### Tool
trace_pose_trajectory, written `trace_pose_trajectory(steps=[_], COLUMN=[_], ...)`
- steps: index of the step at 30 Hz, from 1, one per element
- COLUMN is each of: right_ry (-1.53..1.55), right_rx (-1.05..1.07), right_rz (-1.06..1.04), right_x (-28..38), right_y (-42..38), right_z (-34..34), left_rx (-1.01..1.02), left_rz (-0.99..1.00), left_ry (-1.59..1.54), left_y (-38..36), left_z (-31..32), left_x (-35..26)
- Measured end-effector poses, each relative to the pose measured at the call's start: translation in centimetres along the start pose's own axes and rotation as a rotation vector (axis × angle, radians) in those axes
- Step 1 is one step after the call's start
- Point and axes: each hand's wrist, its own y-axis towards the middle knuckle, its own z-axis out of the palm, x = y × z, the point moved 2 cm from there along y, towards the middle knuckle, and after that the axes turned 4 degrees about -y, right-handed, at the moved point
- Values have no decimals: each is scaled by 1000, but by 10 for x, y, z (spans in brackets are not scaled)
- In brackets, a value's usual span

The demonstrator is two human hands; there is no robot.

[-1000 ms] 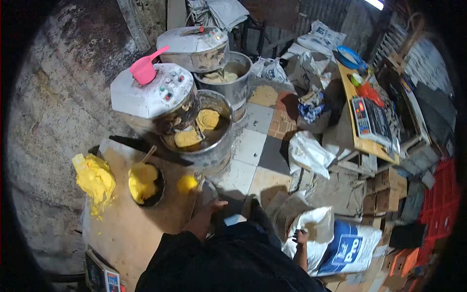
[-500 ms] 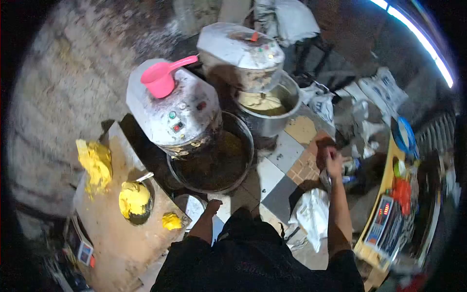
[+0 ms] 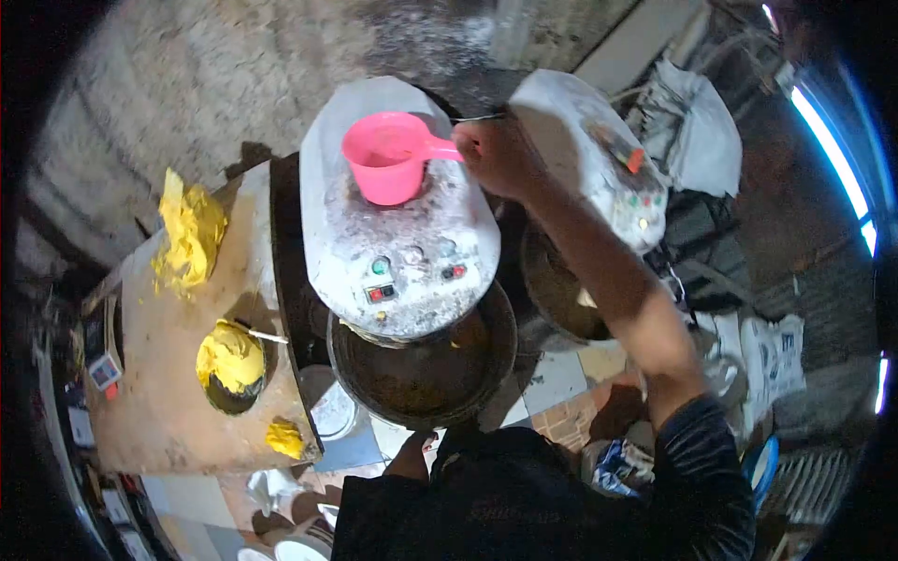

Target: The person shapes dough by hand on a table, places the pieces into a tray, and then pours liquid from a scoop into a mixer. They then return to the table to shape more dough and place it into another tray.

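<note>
A pink dipper (image 3: 385, 178) stands on the white top of the nearer mixing machine (image 3: 402, 299). My right hand (image 3: 491, 154) is closed round the end of its handle. Low in front of my body is my left hand (image 3: 416, 455), beside the rim of the large dark bowl (image 3: 510, 374) under that machine; its fingers are mostly hidden. To the left, on a wooden table (image 3: 150, 393), are a heap of yellow paste (image 3: 192, 234), a bowl of the same paste (image 3: 232, 360) with a light handle sticking out, and a small yellow lump (image 3: 284, 438).
A second mixing machine (image 3: 599, 140), with a red-tipped object on top, stands to the right over its own bowl. White sacks (image 3: 772, 360) lie farther right. A lidded bucket (image 3: 327, 407) sits between table and bowl. A small scale (image 3: 101, 346) is at the table's left edge.
My right hand has moved from the right side up and left onto the dipper's handle. The view has turned, and the machines now appear farther right. My left hand remains low.
</note>
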Motion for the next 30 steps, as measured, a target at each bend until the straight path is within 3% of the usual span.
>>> trace_pose_trajectory(steps=[4, 5, 6, 8, 12, 15, 16, 17, 18, 19, 20, 21, 23, 25, 27, 28, 29, 30], right_ry=[-142, 255, 577, 717, 625, 516, 486, 481, 505, 530, 552, 578, 579, 571, 610, 607, 593, 573], right_rx=[205, 517, 684, 844, 764, 725, 713, 704, 695, 686, 675, 670, 730, 746, 788, 814, 797, 775], right_rz=[-366, -45, 380, 761, 619, 555, 529, 537, 517, 502, 492, 462, 430, 396, 360, 307, 263, 212], right_x=[-58, -67, -68, -59, -64, -57, -61, -73, -80, -85, -91, -94, -111, -127, -152, -163, -173, -182], right_y=[37, 40, 43, 46, 40, 31, 24, 18, 10, 1, -9, -23, -52, -87, -127, -147, -170, -190], right_z=[54, 63, 65, 57, 70, 49, 43, 44, 37, 24, 8, -13, -46, -79, -99, -109, -116, -124], left_rx=[-107, -130, -157, -206, -265, -498, -584, -778, -577, -555, -779, -644, -646, -665, -702, -679, -729, -656], left_rz=[16, 13, 8, 4, 10, 144, 298, 480, 140, -37, 246, 7, -207, -277, -293, -41, -152, -44], left_ry=[-99, -118, -127, -122, -61, -318, -168, 390, 52, -135, -216, 67, -650, -947, -725, -674, -554, -282], left_y=[-15, -22, -30, -43, -67, -64, -67, -69, -61, -52, -52, -37, -22, -8, 14, 29, 30, 35], left_z=[27, 34, 42, 56, 81, 108, 114, 119, 129, 139, 143, 150, 165, 181, 197, 209, 222, 227], left_x=[-12, -10, -6, 3, 24, 46, 41, 33, 34, 32, 19, 13, -20, -62, -91, -95, -116, -134])
